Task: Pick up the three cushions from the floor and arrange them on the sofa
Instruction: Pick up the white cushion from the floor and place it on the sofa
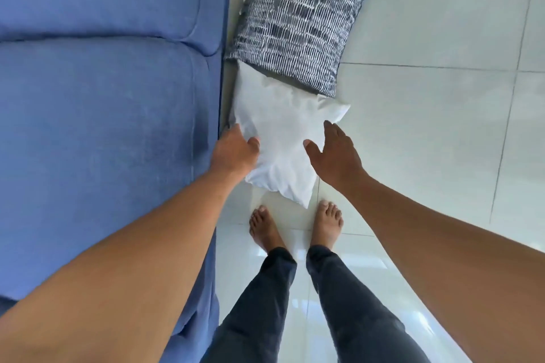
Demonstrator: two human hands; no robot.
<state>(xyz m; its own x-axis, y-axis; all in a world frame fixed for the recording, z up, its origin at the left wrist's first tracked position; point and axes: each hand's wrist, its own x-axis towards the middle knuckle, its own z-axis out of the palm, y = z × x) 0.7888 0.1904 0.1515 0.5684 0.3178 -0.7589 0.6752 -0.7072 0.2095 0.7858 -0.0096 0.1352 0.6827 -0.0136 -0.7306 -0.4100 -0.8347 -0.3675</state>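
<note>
A plain white cushion (280, 130) lies on the tiled floor beside the blue sofa (103, 97), its far edge tucked under a dark blue and white patterned cushion (298, 23). My left hand (236, 150) grips the white cushion's left edge, thumb on top. At the cushion's right side my right hand (333, 153) hovers with its fingers spread, apparently just touching the fabric. Only two cushions are in view.
Pale glossy floor tiles (427, 141) stretch out to the right. My bare feet (295, 224) stand just in front of the white cushion, close to the sofa's front edge. The sofa seat fills the left side.
</note>
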